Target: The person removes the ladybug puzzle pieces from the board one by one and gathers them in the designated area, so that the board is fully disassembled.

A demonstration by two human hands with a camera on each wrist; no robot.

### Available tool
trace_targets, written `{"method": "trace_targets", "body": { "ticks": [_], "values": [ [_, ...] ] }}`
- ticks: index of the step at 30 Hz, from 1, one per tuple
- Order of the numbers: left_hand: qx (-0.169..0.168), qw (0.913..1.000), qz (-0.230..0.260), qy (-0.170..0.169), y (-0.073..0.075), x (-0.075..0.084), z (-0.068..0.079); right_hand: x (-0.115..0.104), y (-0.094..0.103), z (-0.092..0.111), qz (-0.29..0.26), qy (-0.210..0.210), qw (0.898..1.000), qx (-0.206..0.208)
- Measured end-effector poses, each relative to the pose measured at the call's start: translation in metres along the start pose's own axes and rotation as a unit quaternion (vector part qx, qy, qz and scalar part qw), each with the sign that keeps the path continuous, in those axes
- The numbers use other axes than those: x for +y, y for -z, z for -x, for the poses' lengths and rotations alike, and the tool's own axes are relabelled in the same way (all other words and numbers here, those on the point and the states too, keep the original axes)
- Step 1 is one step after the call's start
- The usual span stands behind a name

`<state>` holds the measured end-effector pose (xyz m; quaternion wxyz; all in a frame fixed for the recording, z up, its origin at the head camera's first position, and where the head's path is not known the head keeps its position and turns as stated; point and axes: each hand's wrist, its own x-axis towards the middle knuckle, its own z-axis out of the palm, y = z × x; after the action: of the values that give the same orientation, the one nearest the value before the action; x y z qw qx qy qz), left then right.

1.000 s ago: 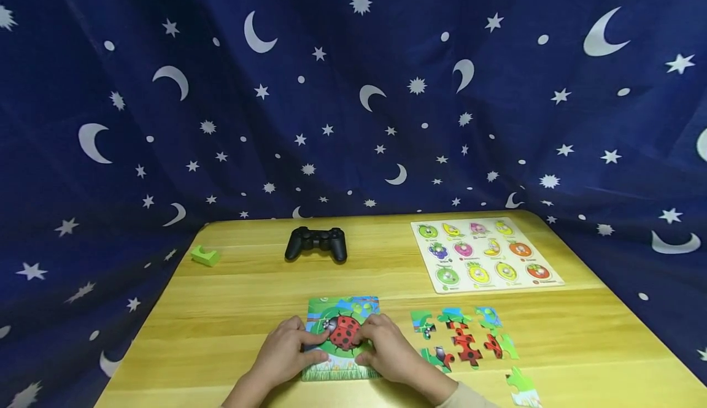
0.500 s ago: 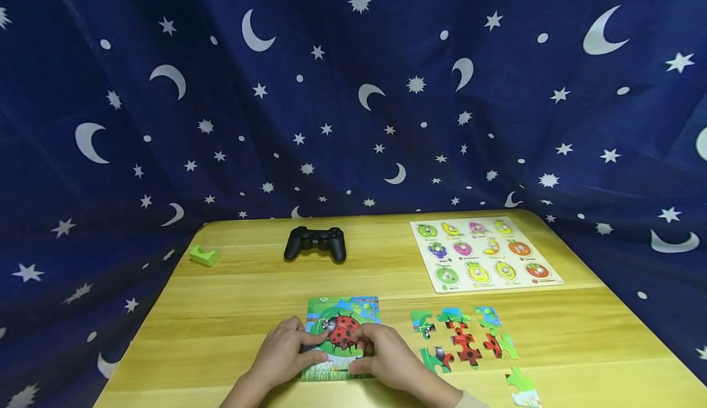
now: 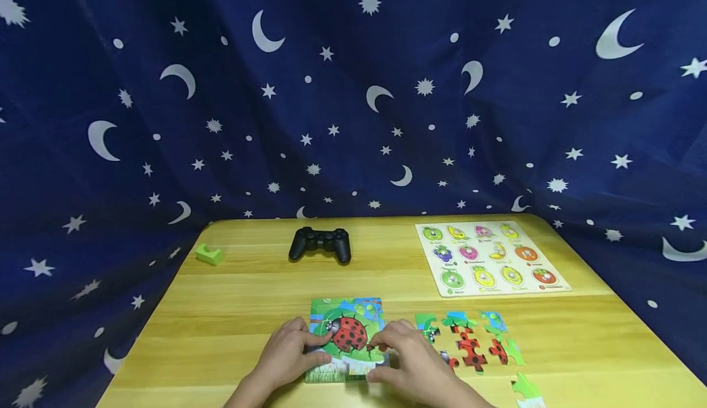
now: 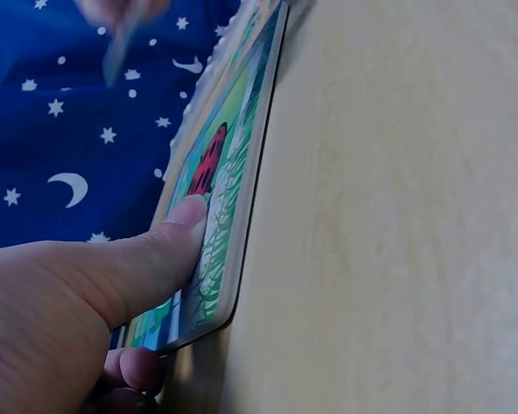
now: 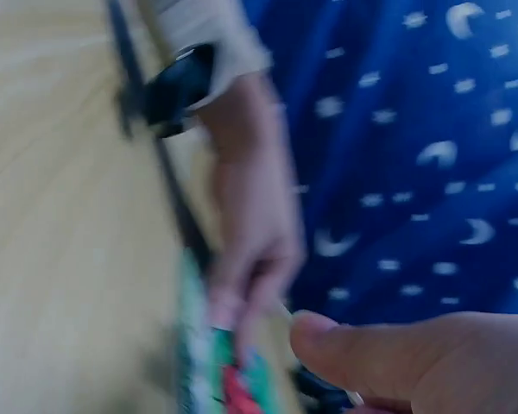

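A ladybug jigsaw puzzle point(image 3: 349, 333) lies in its tray near the table's front. My left hand point(image 3: 289, 354) grips its left side; in the left wrist view the thumb point(image 4: 168, 246) presses on the picture and the other fingers sit by the edge. Over the puzzle's lower right, my right hand point(image 3: 411, 359) pinches a puzzle piece between thumb and fingers. That puzzle piece point(image 4: 123, 53) shows blurred and raised in the left wrist view. A notched gap shows in the puzzle's lower right part. The right wrist view is blurred.
Several loose ladybug puzzle pieces point(image 3: 471, 356) lie to the right of the puzzle. Behind them is a fruit peg board point(image 3: 491, 259). A black game controller point(image 3: 320, 245) lies at the back, and a green block point(image 3: 208, 254) at the far left. A starry curtain point(image 3: 353, 119) hangs behind the table.
My right hand has pulled a piece up out of the puzzle and moved right with it, leaving a gap. The left hand stays on the puzzle. The head view has shifted slightly.
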<state>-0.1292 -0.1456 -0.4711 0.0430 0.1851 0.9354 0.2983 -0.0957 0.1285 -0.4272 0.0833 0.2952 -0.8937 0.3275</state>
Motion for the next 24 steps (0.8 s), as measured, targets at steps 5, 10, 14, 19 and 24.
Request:
{"method": "trace_targets", "body": {
  "ticks": [5, 10, 14, 19, 24],
  "values": [
    [-0.004, 1.0000, 0.008, 0.004, 0.001, 0.000, -0.003, 0.034, 0.048, 0.048, 0.001, -0.083, 0.994, 0.072],
    [-0.001, 0.9999, 0.011, 0.009, -0.001, 0.000, -0.002, 0.083, 0.099, 0.106, 0.006, -0.352, 0.934, 0.061],
    [0.000, 0.9997, 0.017, 0.020, -0.002, 0.000, -0.001, 0.107, 0.125, 0.144, 0.037, -0.422, 0.903, 0.075],
    [-0.002, 0.9995, 0.016, 0.027, -0.004, 0.000, -0.002, 0.114, 0.129, 0.162, 0.043, -0.424, 0.902, 0.068],
    [0.003, 0.9995, 0.016, 0.027, -0.004, -0.001, 0.000, 0.109, 0.105, 0.161, 0.061, -0.304, 0.949, 0.049]
  ]
}}
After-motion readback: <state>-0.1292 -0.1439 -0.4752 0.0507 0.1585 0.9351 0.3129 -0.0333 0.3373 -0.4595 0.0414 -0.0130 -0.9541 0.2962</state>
